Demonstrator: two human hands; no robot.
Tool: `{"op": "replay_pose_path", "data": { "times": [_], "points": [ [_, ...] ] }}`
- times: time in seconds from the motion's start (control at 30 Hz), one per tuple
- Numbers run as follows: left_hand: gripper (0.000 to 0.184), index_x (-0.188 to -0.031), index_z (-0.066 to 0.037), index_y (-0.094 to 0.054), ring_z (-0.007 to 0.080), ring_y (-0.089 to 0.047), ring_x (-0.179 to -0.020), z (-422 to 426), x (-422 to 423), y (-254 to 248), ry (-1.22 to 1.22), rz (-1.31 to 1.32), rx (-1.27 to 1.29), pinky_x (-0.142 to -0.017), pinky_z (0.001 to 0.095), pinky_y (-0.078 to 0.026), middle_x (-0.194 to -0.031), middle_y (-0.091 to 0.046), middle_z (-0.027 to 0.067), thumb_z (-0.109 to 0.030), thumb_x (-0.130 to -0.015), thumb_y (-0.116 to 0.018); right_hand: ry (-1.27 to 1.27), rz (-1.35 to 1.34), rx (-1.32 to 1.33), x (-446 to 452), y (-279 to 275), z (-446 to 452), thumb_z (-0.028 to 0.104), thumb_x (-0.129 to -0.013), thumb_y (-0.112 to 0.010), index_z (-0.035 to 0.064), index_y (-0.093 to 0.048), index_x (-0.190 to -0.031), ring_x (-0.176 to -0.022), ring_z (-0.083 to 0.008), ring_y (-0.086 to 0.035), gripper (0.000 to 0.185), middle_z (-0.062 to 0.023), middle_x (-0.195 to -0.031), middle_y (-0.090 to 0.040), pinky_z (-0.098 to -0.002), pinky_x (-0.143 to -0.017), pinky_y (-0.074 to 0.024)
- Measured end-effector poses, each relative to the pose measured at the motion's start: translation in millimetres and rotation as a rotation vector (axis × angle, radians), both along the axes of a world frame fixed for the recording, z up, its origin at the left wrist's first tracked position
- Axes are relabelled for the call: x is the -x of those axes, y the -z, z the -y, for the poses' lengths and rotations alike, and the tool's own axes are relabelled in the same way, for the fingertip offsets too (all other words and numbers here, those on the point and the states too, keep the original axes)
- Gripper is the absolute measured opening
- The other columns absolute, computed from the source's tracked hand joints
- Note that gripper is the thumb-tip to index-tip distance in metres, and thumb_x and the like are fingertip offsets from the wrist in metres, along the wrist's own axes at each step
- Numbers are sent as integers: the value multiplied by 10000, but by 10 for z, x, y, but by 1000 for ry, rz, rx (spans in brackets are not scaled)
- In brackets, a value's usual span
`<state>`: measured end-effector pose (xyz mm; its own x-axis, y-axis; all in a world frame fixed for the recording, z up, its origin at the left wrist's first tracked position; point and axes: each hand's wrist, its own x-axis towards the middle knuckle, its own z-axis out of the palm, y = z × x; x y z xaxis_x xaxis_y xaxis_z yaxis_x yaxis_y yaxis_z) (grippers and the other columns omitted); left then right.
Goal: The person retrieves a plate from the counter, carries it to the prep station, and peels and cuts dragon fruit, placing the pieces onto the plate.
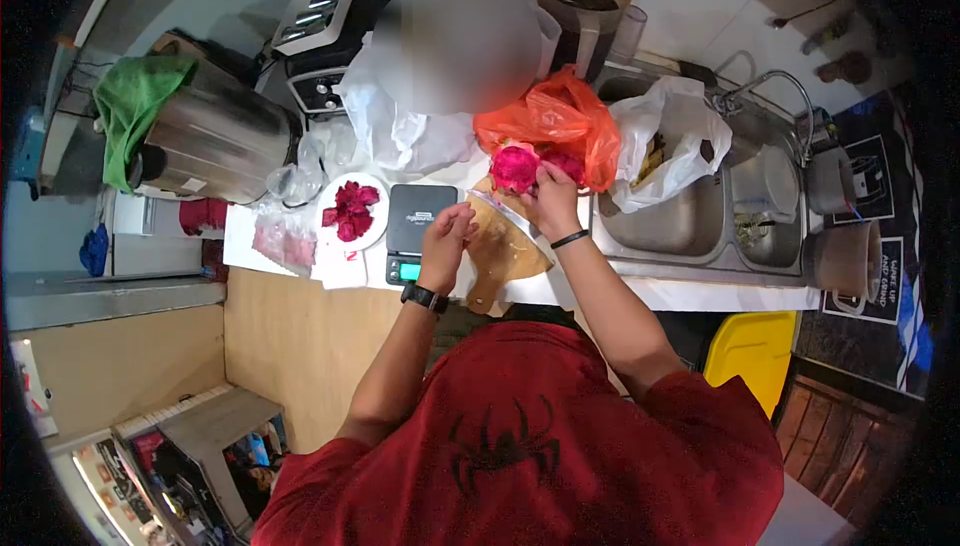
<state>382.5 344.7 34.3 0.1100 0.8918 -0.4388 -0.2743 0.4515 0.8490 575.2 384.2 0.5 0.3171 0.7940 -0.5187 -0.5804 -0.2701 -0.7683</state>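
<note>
My right hand is closed on the edge of a cut dragon fruit with bright magenta flesh, above the far end of the wooden cutting board. More magenta fruit shows behind those fingers, beside the orange plastic bag. Across the board lies a knife, its handle end partly hidden near my right hand. My left hand hovers between the board and the black digital scale, fingers loosely curled and apart, with nothing visible in it.
Left of the scale, a white plate holds dark magenta pieces. A clear bag of pink contents lies farther left. On the right, a white plastic bag overhangs the metal sink. A large steel container stands at left.
</note>
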Motion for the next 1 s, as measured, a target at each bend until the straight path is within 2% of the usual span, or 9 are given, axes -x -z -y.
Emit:
{"op": "replay_pose_path", "data": {
  "times": [0.2,0.33,0.37,0.5,0.67,0.83,1.0],
  "points": [
    [225,-1151,-59,-617,90,-567,-782,94,145,-55,-8,17,66,-718,197,-439,-979,-632,13,-171,-958,-588,44,-44,37,124,-59,71,128,-977,-513,14,-559,-1242,-746,-132,-579,292,-84,-947,-633,-222,-598,-490],
    [217,-1140,-80,-629,76,-568,-782,109,271,60,15,32,70,-707,188,-429,-960,-645,0,-181,-949,-600,-140,286,72,133,27,170,157,-974,-518,20,-602,-1214,-742,-116,-563,289,-62,-916,-633,-209,-599,-479],
    [217,-1140,-80,-629,76,-568,-782,111,298,35,15,32,73,-707,188,-429,-960,-645,0,-181,-949,-600,-140,285,75,147,75,167,157,-974,-518,20,-602,-1214,-742,-116,-563,289,-62,-916,-633,-209,-599,-479],
    [214,-1133,-98,-637,71,-573,-781,81,374,-83,49,-50,101,-692,185,-423,-953,-650,-13,-190,-942,-610,-167,584,-67,176,274,41,188,-973,-522,29,-630,-1196,-734,-99,-548,294,-43,-905,-632,-213,-604,-475],
    [218,-1131,-106,-640,69,-580,-803,82,475,-146,90,-70,86,-700,186,-419,-936,-651,-22,-200,-936,-618,-178,375,-23,109,319,16,204,-974,-525,49,-629,-1201,-726,-96,-548,294,-47,-905,-636,-222,-596,-464],
    [213,-1124,-103,-642,65,-579,-802,68,527,-107,140,-84,93,-702,187,-421,-922,-649,-24,-199,-934,-620,-145,167,89,129,-159,146,210,-965,-548,64,-632,-1199,-717,-93,-545,288,-53,-909,-642,-216,-587,-448],
    [212,-1120,-93,-642,63,-578,-801,79,510,-94,170,-128,31,-690,185,-423,-921,-649,-17,-196,-936,-618,-149,406,26,8,-6,239,219,-952,-573,76,-644,-1172,-710,-90,-548,272,-62,-919,-645,-207,-590,-449]
  ]
}}
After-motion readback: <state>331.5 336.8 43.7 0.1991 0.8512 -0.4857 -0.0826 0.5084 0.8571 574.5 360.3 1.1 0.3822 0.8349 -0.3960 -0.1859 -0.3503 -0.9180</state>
